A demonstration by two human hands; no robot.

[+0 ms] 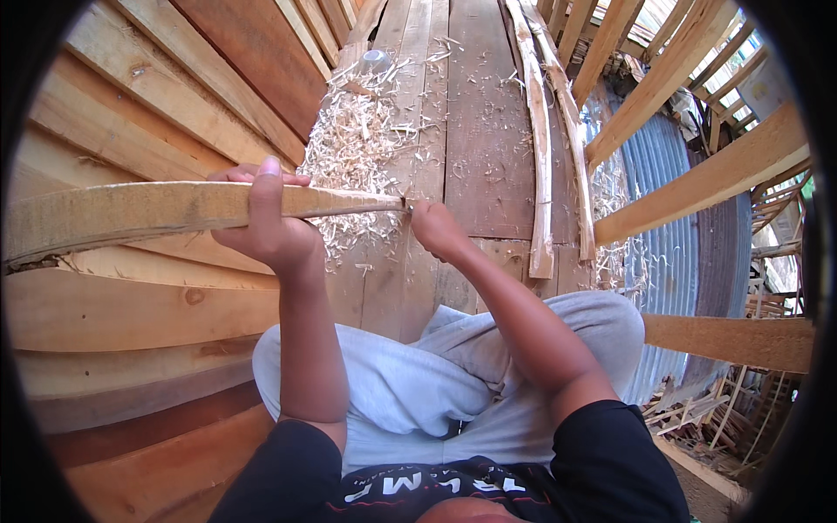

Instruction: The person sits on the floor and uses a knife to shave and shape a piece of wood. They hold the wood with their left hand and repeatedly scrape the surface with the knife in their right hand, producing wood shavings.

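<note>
Head: wooden strip (187,202) crosswise, narrow end rightward.

In front of you, a long, pale piece of wood (157,206) is held up crosswise, reaching from the left rim of your view to the middle. It looks broad and ragged-edged at the left, narrowing toward its right end.

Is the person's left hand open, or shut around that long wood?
Shut: the left hand has its thumb across the long piece of wood, with fingers showing past the far edge.
</note>
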